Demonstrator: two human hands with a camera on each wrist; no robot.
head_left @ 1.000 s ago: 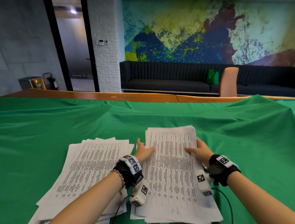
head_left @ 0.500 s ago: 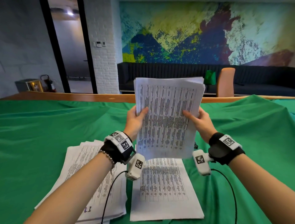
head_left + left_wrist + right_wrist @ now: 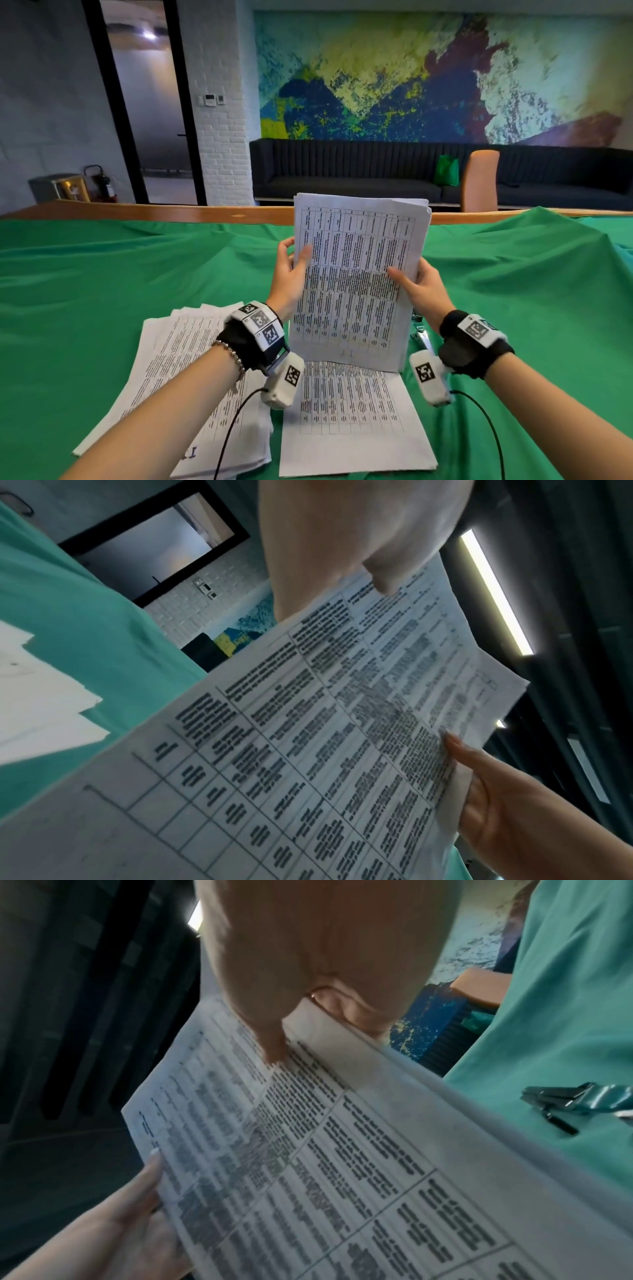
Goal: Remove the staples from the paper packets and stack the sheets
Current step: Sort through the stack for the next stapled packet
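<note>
A thick bundle of printed sheets point(image 3: 356, 281) stands upright on its bottom edge above a single flat sheet point(image 3: 352, 418). My left hand point(image 3: 291, 270) grips the bundle's left edge, thumb on the front. My right hand point(image 3: 416, 287) grips its right edge, thumb on the print. The wrist views show the same bundle point(image 3: 308, 737) point(image 3: 325, 1150) with a thumb pressed on each side. A loose, fanned pile of sheets point(image 3: 185, 370) lies to the left on the green cloth. A metal staple remover point(image 3: 575, 1102) lies on the cloth to the right, partly hidden behind the bundle point(image 3: 419, 329) in the head view.
The green cloth point(image 3: 102, 291) covers the table, rumpled into folds at the right. The wooden table edge point(image 3: 171, 212) runs along the far side. Beyond it stand a dark sofa point(image 3: 342, 171) and an orange chair point(image 3: 479, 181).
Both hands lifted the bundle off the flat stack, raised it upright, then lowered it until its bottom edge meets the sheet left on the cloth.
</note>
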